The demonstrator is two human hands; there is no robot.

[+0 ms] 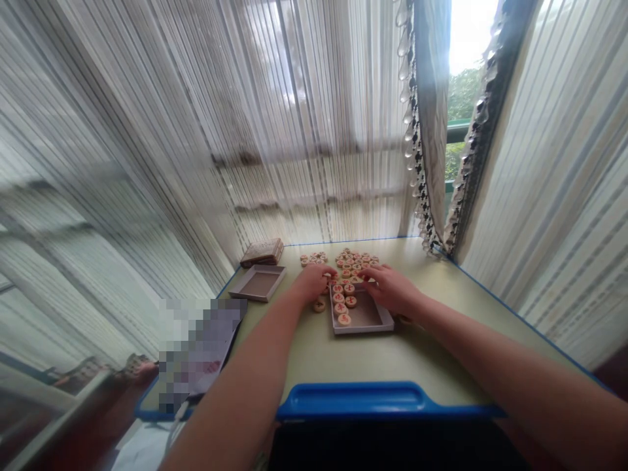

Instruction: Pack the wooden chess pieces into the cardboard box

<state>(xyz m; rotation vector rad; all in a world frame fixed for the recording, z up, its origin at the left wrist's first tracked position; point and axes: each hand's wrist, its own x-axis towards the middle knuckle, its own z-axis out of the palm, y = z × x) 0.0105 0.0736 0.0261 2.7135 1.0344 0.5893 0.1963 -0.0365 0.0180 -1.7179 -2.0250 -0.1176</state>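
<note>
A person's 2 bare hands work at a pale yellow-green counter edged in blue, seen from above. In front of them sits a shallow open box with light walls and a brownish floor. Inside it, 6 round wooden discs with red characters lie flat: 4 in a column along the left wall, 2 in a second column beside them, towards the far end.

The left hand is at the box's far left corner, its fingers curled in a narrow grip near the discs there; whether it has hold of one cannot be told. The right hand is over the far right corner, thumb and fingers bent and slightly parted; it is too blurred to tell whether its grip contains a disc.

Beyond the box lies a large cluster of loose discs, with a smaller cluster to its left. A single disc rests just left of the box.

Farther left are a second shallow box and, behind it, a brownish book-like object. Sheer striped curtains hang behind the counter.
</note>
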